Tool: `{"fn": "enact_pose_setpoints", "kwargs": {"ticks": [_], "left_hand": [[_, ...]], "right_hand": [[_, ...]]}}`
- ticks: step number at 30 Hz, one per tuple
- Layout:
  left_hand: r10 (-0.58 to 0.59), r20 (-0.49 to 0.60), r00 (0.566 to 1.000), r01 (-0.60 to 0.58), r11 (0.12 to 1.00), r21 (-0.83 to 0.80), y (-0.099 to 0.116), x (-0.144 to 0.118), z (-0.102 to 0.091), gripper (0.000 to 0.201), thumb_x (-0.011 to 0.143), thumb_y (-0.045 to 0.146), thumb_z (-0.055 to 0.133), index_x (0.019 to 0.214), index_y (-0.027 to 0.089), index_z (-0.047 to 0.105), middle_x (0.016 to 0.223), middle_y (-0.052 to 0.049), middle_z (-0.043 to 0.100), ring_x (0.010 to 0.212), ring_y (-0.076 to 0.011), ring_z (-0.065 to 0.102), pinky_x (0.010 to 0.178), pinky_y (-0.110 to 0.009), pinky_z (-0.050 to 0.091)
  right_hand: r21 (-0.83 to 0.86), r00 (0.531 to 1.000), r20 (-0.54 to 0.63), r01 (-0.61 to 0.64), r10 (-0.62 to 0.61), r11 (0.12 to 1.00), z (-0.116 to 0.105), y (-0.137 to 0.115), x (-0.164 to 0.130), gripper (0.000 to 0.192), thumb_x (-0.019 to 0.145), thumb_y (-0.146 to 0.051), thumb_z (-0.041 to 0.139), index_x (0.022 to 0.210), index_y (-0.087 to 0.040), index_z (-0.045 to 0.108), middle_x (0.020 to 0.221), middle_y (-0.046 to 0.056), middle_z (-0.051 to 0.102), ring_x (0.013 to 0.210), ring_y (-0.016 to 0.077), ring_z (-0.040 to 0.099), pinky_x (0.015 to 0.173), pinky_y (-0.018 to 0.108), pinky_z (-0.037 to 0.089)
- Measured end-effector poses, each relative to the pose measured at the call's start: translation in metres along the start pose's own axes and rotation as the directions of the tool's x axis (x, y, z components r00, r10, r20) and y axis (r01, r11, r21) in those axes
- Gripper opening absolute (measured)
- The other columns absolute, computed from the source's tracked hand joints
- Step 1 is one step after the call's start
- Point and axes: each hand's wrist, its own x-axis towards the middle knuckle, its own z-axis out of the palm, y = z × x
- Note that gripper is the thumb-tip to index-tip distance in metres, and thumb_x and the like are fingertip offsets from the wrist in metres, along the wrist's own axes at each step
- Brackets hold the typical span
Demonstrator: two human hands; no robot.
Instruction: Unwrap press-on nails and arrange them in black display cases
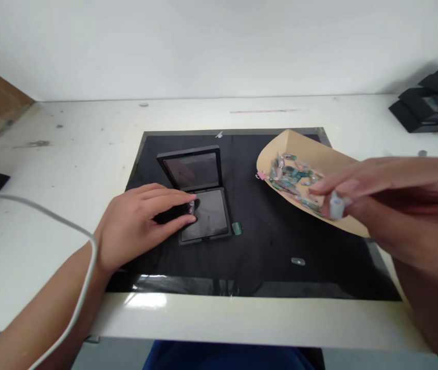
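Fingers of your left hand lie flat and loosely spread on the left edge of the open black case, which sits on the black mat. Your right hand is nearly closed, pinching what looks like a small pale stone over the tan paper of little stones.
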Motion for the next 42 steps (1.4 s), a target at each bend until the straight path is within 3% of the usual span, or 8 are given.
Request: {"fn": "enact_pose_setpoints", "kwargs": {"ticks": [6,11,14,17,25,33,36,42], "left_hand": [[-0.01,-0.173,0.985,0.012,1.0,0.015,0.002,0.0,-0.001,0.047,0.08,0.063,0.076,0.115,0.031,0.073,0.108,0.0,0.078,0.087,-0.0221,0.076,0.073,-0.034,0.061],[-0.014,-0.292,0.956,-0.003,0.998,-0.058,0.015,0.001,-0.002,0.043,0.079,0.055,0.081,0.111,0.027,0.075,0.108,-0.005,0.077,0.092,-0.023,0.075,0.08,-0.036,0.062],[0.108,-0.37,0.923,-0.171,0.975,-0.143,0.038,0.002,0.0,0.037,0.081,0.042,0.083,0.111,0.023,0.072,0.094,-0.005,0.077,0.08,-0.0175,0.072,0.07,-0.033,0.061],[0.256,-0.475,0.842,-0.39,0.898,-0.206,0.059,0.004,0.001,0.04,0.082,0.034,0.084,0.114,0.016,0.068,0.083,-0.003,0.077,0.065,-0.0126,0.066,0.059,-0.028,0.059],[0.363,-0.451,0.815,-0.491,0.846,-0.206,0.065,0.005,-0.009,0.01,0.086,0.018,0.079,0.091,0.016,0.071,0.08,0.0,0.079,0.063,-0.0095,0.071,0.058,-0.021,0.062],[0.543,-0.309,0.781,-0.551,0.832,0.068,0.065,0.006,-0.018,0.006,0.081,0.027,0.081,0.085,0.025,0.076,0.071,0.006,0.076,0.055,-0.0112,0.069,0.046,-0.023,0.059],[0.595,-0.289,0.75,-0.577,0.802,0.153,0.061,0.006,-0.018,0.004,0.083,0.027,0.079,0.08,0.028,0.076,0.07,0.007,0.073,0.057,-0.0105,0.068,0.046,-0.023,0.057],[0.517,-0.36,0.777,-0.499,0.854,0.148,0.046,0.005,-0.01,0.014,0.076,0.021,0.083,0.087,0.021,0.074,0.07,0.004,0.073,0.057,-0.0116,0.067,0.049,-0.024,0.055]], "right_hand": [[0.188,0.981,0.193,-0.071,0.034,0.98,0.011,-0.012,-0.012,0.033,0.081,-0.006,0.073,0.093,-0.036,0.08,0.088,-0.008,0.08,0.063,0.0123,0.071,0.055,0.028,0.06],[0.246,0.959,0.259,-0.185,0.119,0.951,0.022,-0.012,-0.016,0.033,0.087,-0.007,0.069,0.097,-0.037,0.08,0.089,-0.007,0.079,0.064,0.0132,0.071,0.053,0.029,0.059],[0.216,0.964,0.211,-0.207,0.162,0.954,0.03,-0.013,-0.019,0.032,0.086,-0.007,0.071,0.095,-0.037,0.08,0.086,-0.007,0.078,0.062,0.013,0.07,0.053,0.029,0.058],[0.208,0.958,0.252,-0.192,0.137,0.959,0.039,-0.016,-0.02,0.029,0.085,-0.006,0.071,0.094,-0.033,0.08,0.082,-0.006,0.078,0.061,0.0126,0.069,0.054,0.028,0.058],[0.259,0.917,0.395,-0.051,-0.058,0.965,0.066,-0.02,-0.021,0.02,0.088,-0.007,0.069,0.095,-0.023,0.078,0.086,0.002,0.082,0.074,0.0167,0.078,0.064,0.025,0.065],[0.227,0.907,0.398,0.044,-0.134,0.973,0.07,-0.02,-0.027,0.03,0.085,-0.006,0.071,0.106,-0.026,0.078,0.092,0.001,0.082,0.076,0.0149,0.079,0.069,0.021,0.066],[0.128,0.899,0.422,0.074,-0.121,0.989,0.071,-0.018,-0.027,0.033,0.086,-0.011,0.072,0.112,-0.031,0.076,0.09,-0.003,0.082,0.069,0.0145,0.078,0.063,0.024,0.066],[-0.082,0.942,0.33,-0.037,0.062,0.996,0.063,-0.013,-0.026,0.026,0.086,-0.018,0.075,0.106,-0.034,0.076,0.093,-0.003,0.082,0.071,0.0174,0.077,0.061,0.03,0.064]]}}
